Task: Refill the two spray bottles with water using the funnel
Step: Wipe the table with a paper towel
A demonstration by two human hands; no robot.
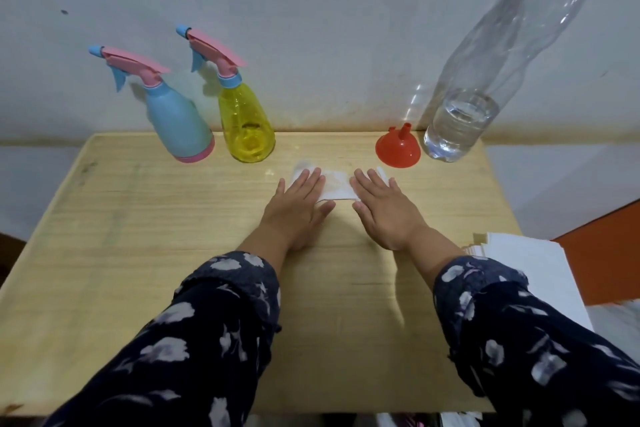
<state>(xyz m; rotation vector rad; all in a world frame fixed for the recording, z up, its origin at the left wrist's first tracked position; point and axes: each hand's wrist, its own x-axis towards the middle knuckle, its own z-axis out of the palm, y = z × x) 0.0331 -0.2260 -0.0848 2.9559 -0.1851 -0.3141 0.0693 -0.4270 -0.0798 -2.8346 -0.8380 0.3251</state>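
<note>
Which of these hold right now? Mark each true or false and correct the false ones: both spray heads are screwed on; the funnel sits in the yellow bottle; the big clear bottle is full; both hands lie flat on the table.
1. Both spray heads are on. True: the blue spray bottle and the yellow spray bottle each carry their pink trigger head.
2. The funnel sits in the yellow bottle. False: the red funnel stands upside down on the wooden table, spout up, beside the clear water bottle.
3. The clear bottle is full. False: water fills only its bottom part.
4. Both hands lie flat. True: the left hand and right hand rest palm-down on a white paper, holding nothing.
</note>
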